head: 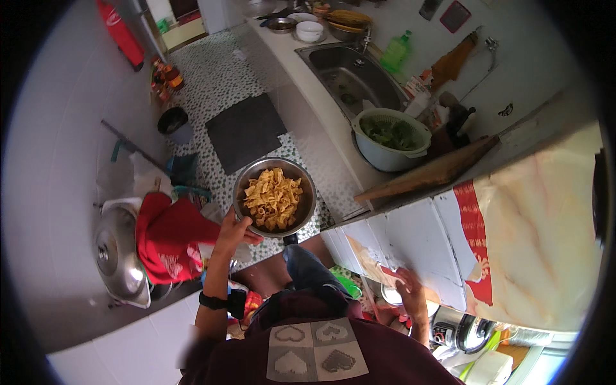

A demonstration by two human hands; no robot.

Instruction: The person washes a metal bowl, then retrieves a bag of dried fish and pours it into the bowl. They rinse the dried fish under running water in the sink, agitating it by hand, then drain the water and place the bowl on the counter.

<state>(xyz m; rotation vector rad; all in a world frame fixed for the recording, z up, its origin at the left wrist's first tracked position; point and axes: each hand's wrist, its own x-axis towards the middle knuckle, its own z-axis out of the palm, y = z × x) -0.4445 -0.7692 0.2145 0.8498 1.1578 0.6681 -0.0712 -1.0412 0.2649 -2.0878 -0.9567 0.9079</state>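
Observation:
My left hand [236, 232] grips the near-left rim of a stainless steel bowl [312, 204], thumb at the rim and fingers under it. Inside the bowl lies a heap of yellowish-brown folded strips [273, 198], perhaps sliced tofu skin. The bowl is held in the air over the floor, level or nearly so. Down at the right, my right hand [410, 288] is against the lower edge of a white-tiled counter front [409, 240], by some torn paper. Its fingers are partly curled and blurred, and I see nothing held in it.
A colander of green leaves [391, 134] stands on the counter beside a steel sink [356, 72]. A wooden board [428, 175] leans nearby. On the left are a lidded steel pot [113, 250], red cloth [173, 240] and bin [175, 126]. A dark mat [246, 130] covers some floor.

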